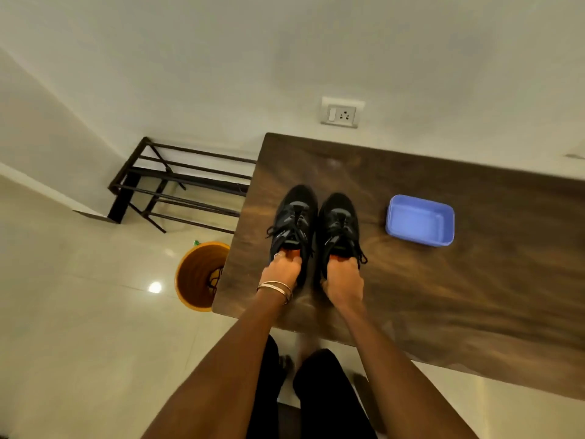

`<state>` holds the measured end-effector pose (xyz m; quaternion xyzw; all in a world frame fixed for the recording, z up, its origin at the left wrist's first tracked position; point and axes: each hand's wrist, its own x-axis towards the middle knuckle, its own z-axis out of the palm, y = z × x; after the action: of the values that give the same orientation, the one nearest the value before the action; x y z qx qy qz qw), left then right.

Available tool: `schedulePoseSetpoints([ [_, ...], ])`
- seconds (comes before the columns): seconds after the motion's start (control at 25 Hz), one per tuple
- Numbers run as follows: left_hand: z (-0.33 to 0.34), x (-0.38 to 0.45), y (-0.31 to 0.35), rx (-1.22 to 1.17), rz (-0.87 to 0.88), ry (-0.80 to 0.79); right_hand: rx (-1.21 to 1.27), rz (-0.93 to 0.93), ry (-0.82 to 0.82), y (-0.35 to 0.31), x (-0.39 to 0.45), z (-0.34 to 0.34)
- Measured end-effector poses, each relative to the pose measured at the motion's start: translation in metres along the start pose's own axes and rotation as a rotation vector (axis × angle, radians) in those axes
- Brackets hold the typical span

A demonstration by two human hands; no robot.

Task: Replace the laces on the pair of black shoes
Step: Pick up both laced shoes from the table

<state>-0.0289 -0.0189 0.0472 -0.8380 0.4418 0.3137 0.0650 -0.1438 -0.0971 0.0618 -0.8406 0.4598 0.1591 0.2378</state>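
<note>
Two black shoes stand side by side on the dark wooden table (443, 296), toes pointing away from me, both with black laces threaded. My left hand (281, 271), with bangles on the wrist and a ring, grips the heel opening of the left shoe (296, 217), fingers curled into it. My right hand (343, 282) grips the heel opening of the right shoe (338, 228) the same way. Loose lace ends hang off the outer side of each shoe.
A blue plastic tray (420, 220) sits on the table to the right of the shoes. Left of the table, on the tiled floor, stand an orange bin (198, 275) and a black metal rack (177, 185). A wall socket (342, 113) is behind the table.
</note>
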Motion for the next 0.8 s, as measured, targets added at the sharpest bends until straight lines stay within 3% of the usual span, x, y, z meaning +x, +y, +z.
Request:
schedulePoseSetpoints([
  [0.4, -0.135, -0.048, -0.033, 0.018, -0.101, 0.144, -0.098, -0.187, 0.068, -0.093, -0.006, -0.116],
  [0.8, -0.186, -0.014, -0.167, -0.127, -0.156, 0.253, -0.136, -0.257, 0.079, -0.228, 0.042, -0.117],
])
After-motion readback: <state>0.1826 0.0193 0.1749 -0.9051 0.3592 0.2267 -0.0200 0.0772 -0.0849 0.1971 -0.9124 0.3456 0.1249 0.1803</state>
